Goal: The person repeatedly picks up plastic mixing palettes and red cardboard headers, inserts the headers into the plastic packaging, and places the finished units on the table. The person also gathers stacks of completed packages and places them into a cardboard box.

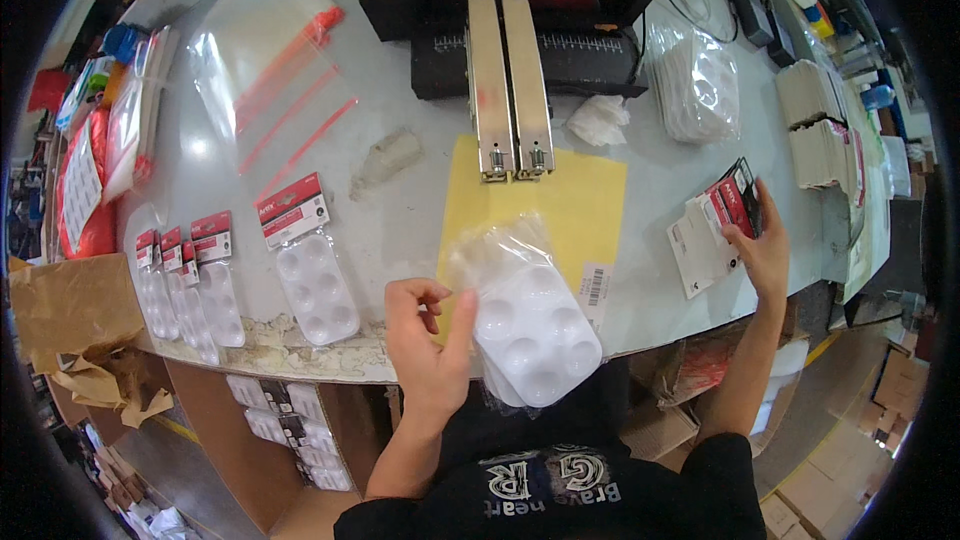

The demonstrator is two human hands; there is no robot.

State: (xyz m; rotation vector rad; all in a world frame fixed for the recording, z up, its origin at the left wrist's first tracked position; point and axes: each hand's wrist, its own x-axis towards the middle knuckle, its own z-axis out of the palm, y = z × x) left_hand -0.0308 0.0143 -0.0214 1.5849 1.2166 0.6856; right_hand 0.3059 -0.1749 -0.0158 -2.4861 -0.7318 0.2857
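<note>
Along the left edge of the grey table (400, 210), a row of bagged palettes (185, 290) with red header cards is lying side by side, and one more packaged palette (312, 275) is lying just to their right, its long axis running from upper left to lower right.

The left hand (432, 345) is reaching up from the lower edge with the forearm roughly vertical. Its thumb is pressing against the left side of a white six-well paint palette (535, 325) inside a clear plastic bag (497, 245), while the curled fingers are staying near the bag's left edge; the hand is pinching the bagged palette. The palette is lying at the near edge of the table, partly on a yellow sheet (580, 200), its long axis tilting from upper left to lower right, with the lower end overhanging the table edge and the bag's open end pointing away toward the metal stapler arm (510, 80).

The right hand (765, 250) is stretching out well to the right, arm extended and wrist bent, fingers closing on a stack of red-and-white header cards (715, 225) lying near the table's right edge.
</note>
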